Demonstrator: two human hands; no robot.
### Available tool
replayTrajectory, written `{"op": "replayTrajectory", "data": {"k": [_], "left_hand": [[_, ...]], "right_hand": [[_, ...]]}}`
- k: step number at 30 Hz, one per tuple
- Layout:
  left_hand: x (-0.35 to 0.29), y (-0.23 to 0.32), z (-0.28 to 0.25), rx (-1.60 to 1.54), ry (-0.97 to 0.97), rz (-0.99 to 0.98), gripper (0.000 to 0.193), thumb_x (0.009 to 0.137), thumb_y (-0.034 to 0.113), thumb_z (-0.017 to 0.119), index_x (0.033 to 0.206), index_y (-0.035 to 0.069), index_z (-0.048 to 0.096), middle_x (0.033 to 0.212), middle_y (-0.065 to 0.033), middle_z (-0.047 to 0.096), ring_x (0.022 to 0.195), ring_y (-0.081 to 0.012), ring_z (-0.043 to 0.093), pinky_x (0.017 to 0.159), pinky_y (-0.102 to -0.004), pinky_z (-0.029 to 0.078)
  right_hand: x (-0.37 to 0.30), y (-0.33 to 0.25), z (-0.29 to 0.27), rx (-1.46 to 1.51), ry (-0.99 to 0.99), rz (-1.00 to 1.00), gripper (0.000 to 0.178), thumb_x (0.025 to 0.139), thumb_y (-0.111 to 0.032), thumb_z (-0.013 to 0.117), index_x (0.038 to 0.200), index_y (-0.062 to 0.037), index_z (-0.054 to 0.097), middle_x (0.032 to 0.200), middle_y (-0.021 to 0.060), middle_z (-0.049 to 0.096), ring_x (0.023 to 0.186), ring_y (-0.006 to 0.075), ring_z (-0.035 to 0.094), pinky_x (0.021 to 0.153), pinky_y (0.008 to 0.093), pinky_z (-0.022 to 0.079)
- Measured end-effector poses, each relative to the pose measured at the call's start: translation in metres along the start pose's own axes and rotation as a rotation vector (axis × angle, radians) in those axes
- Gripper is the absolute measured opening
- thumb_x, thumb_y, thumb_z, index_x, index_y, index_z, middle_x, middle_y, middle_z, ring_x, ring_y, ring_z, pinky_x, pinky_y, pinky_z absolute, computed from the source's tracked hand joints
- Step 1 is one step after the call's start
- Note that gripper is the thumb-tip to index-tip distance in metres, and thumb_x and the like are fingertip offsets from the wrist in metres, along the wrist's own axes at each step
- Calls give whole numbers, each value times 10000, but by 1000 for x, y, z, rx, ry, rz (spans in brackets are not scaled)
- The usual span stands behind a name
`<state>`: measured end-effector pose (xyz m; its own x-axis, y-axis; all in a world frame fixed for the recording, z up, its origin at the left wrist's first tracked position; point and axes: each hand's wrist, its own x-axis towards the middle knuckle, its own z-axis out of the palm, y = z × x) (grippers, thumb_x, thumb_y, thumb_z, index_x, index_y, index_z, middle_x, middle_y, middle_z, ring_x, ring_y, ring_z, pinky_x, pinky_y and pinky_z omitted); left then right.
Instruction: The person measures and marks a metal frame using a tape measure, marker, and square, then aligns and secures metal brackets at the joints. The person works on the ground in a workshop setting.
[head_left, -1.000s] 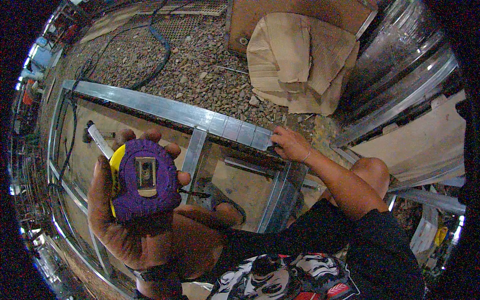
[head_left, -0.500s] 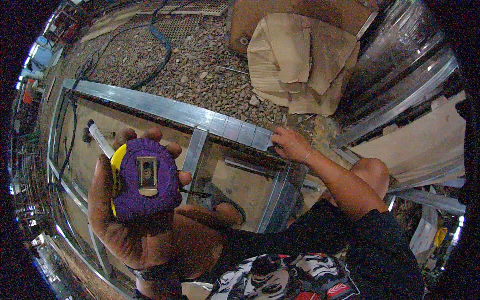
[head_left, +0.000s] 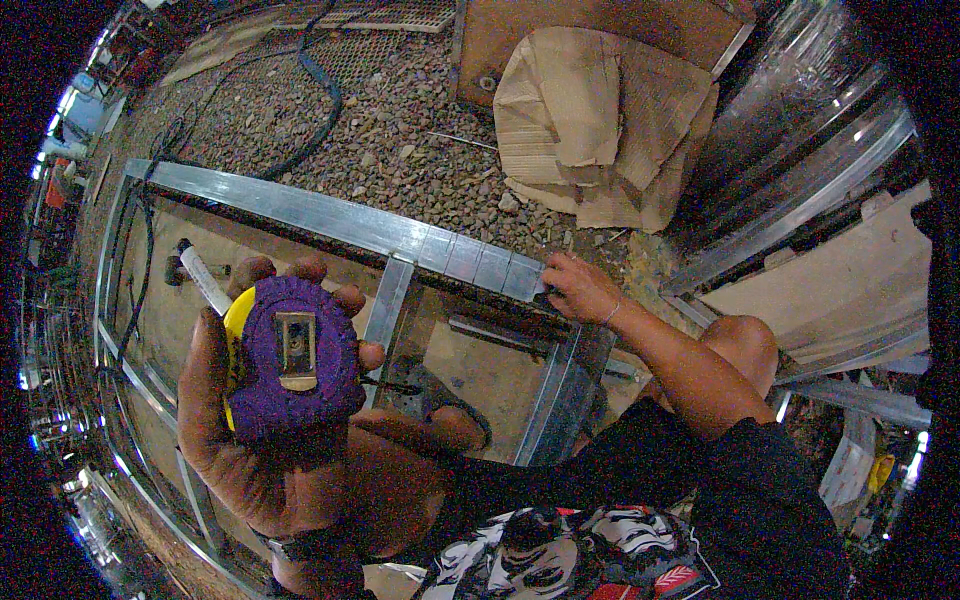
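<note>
My left hand (head_left: pixel 235 470) is closed round a purple and yellow tape measure (head_left: pixel 345 400), its metal belt clip facing up. A white marker with a dark tip (head_left: pixel 203 278) sticks out beyond the same hand, beside the tape measure. No blade shows out of the case. My right hand (head_left: pixel 585 290) is closed at the near right end of a long silver metal tube (head_left: pixel 300 210), its fingertips curled over the end and partly hidden. Several thin dark lines cross the tube's top face close to that hand.
The tube forms one side of a metal frame with a crossbar (head_left: pixel 388 305). Gravel (head_left: pixel 410 160) lies beyond it, with a dark cable (head_left: pixel 325 85) and folded cardboard (head_left: pixel 600 130). A hammer (head_left: pixel 176 268) lies inside the frame. Metal lengths (head_left: pixel 800 225) stand at right.
My left hand, with the tape measure and marker, has shifted very slightly to the right. My right hand stays at the tube's end.
</note>
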<state>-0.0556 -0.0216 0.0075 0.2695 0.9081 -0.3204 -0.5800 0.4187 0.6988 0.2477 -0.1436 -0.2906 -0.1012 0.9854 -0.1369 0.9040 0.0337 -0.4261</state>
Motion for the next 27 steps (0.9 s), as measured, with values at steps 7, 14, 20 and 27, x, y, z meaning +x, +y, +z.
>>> {"op": "replayTrajectory", "data": {"k": [7, 14, 20, 27], "left_hand": [[-1, 1, -3, 14, -1, 9, 552, 1005, 370, 436, 1317, -83, 473, 1191, -301, 584, 1046, -406, 635, 713, -467, 642], [-1, 2, -2, -21, -8, 4, 559, 991, 375, 456, 1312, -83, 472, 1179, -298, 591, 1029, -404, 641, 713, -467, 643], [-2, 2, 1, 37, 8, 10, 556, 988, 372, 459, 1303, -86, 478, 1180, -301, 592, 1047, -404, 638, 713, -457, 646], [-2, 4, -1, 36, -4, 21, 557, 994, 366, 452, 1303, -96, 468, 1202, -314, 575, 1043, -403, 641, 717, -468, 644]], "right_hand": [[2, -5, -3, -1, -13, 18, 268, 754, -156, 724, 967, -63, 591, 1025, 193, 555, 907, 417, 607, 766, 497, 525], [2, -6, -1, -41, -64, 71, 356, 729, -110, 744, 1041, -117, 570, 1091, 127, 529, 1029, 374, 570, 821, 472, 519], [-1, -2, 4, -103, -67, 78, 335, 729, -114, 746, 1018, -111, 576, 1116, 136, 527, 1032, 388, 566, 828, 474, 524], [0, -8, 5, -93, 13, 24, 274, 748, -92, 682, 1003, -74, 582, 1072, 181, 528, 987, 411, 571, 804, 493, 521]]}}
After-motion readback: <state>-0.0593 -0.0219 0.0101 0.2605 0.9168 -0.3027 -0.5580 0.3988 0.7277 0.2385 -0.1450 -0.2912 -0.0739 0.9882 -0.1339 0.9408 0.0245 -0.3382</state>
